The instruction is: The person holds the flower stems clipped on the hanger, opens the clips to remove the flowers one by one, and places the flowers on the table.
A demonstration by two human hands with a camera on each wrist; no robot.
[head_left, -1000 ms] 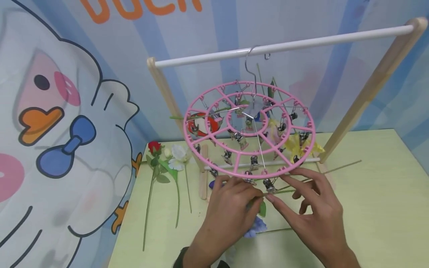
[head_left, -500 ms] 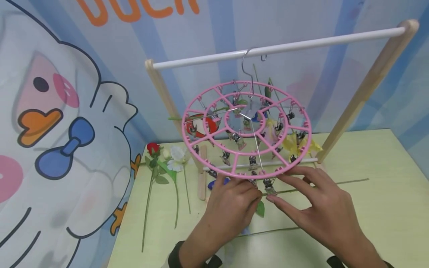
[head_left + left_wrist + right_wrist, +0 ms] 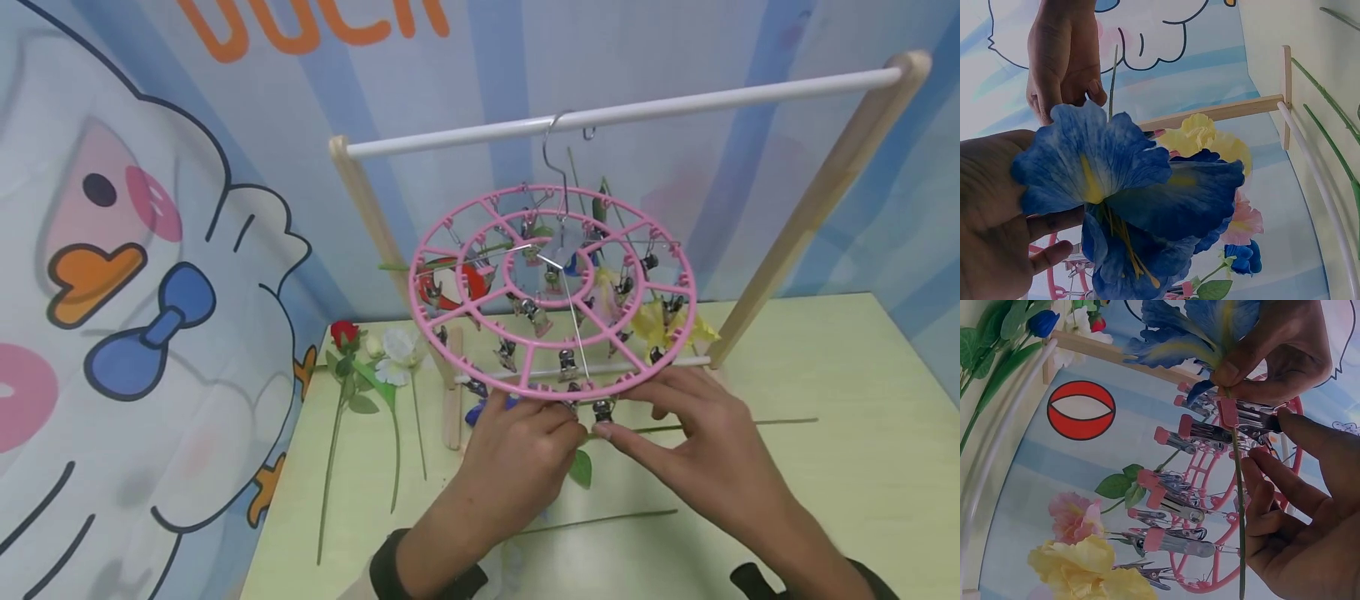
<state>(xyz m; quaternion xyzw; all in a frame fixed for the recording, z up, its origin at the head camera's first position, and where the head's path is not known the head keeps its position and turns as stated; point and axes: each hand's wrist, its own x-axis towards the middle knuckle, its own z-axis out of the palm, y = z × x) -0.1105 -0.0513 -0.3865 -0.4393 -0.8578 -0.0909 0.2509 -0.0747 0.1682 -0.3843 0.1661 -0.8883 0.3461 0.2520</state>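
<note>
My left hand [image 3: 517, 454] pinches the green stem [image 3: 1240, 519] of a blue artificial flower [image 3: 1097, 162] just below its bloom, under the front of the pink ring hanger [image 3: 528, 367]. In the right wrist view, a metal clip [image 3: 1257, 419] hanging from the ring has its pink tip across that stem. My right hand [image 3: 697, 433] holds this clip between thumb and fingers, close beside my left fingertips. In the head view the bloom is mostly hidden behind my left hand. The stem runs out to the right beneath my right hand.
The hanger hooks onto a white rod [image 3: 675, 105] between wooden posts. Several clips dangle from it, some gripping flowers, including a yellow one [image 3: 1079, 565] and a pink one [image 3: 1072, 515]. A red rose [image 3: 345, 334] and white flowers [image 3: 397, 354] lie on the table's left.
My right thumb has moved up onto the front clip, and the fingers have drawn closer to it. My left hand stays nearly in place with the blue flower's stem, whose far end has swung lower.
</note>
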